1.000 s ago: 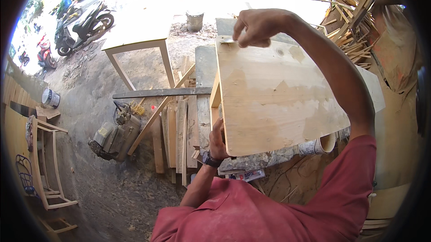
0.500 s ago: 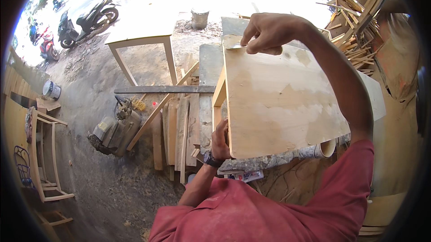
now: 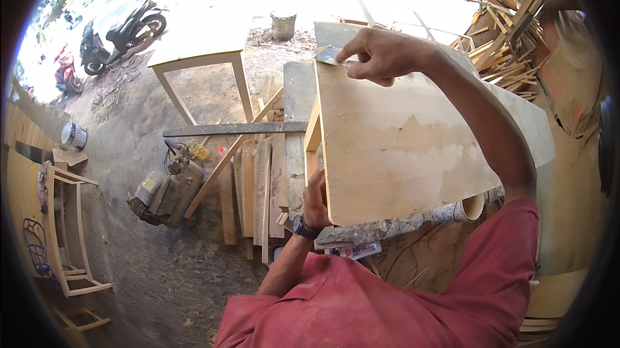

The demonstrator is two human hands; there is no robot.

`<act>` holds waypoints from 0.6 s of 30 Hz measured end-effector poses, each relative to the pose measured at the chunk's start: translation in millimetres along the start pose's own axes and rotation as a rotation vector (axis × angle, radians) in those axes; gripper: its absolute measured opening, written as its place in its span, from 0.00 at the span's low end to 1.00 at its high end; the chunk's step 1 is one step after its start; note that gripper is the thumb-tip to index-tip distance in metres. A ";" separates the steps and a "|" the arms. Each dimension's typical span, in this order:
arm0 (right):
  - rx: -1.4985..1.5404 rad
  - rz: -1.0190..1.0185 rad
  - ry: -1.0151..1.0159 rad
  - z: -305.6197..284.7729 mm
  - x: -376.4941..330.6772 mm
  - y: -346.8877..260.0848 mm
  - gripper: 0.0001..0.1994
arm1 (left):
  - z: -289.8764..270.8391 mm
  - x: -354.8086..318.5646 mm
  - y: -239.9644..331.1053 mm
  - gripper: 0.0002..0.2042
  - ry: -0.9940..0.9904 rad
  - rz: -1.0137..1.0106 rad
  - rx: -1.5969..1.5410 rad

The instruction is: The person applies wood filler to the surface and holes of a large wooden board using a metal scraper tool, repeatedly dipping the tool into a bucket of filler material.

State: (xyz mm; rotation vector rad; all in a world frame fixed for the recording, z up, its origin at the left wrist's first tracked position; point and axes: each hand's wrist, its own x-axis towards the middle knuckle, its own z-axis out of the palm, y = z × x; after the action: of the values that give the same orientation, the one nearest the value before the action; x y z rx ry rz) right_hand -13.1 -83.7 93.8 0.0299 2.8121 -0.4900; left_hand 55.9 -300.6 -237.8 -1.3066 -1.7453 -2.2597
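Observation:
A pale wooden panel lies in front of me, marked with damp-looking filler patches, with part of a wooden frame showing under its left edge. My right hand reaches over to the panel's far left corner. It pinches a putty knife, whose flat metal blade rests at that corner; the handle is mostly hidden by the fingers. At the near left corner my left hand, with a dark watch on the wrist, is closed around the panel's edge; some of its fingers are hidden.
Beyond the panel stand a pale table and a bucket. To the left are a compressor-like machine, leaning planks and a dark bar. Scrap wood is heaped at the far right; a pipe lies below the panel.
My right hand has moved slightly left and the putty knife now sits at the far left corner, its blade more visible. My left hand keeps its hold on the edge.

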 end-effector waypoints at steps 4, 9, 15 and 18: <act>-0.115 -0.016 -0.052 -17.4 -1.8 2.0 0.22 | 1.8 1.3 0.2 0.48 0.019 0.008 -0.005; 0.029 -0.034 0.015 3.5 -2.0 8.6 0.22 | 0.7 -1.7 -0.4 0.49 0.002 -0.023 -0.003; 0.082 -0.052 -0.017 -18.0 -4.9 4.4 0.23 | -1.5 10.6 5.8 0.50 -0.010 0.064 0.051; 0.080 -0.060 0.002 -0.8 -3.3 12.4 0.23 | 0.6 3.6 1.5 0.51 -0.009 0.007 -0.023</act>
State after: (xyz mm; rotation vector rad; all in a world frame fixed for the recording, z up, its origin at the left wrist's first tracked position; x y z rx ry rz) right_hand -9.4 -71.7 91.4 -0.0382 2.8005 -0.6163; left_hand 54.6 -299.0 -234.4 -1.3261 -1.7202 -2.2807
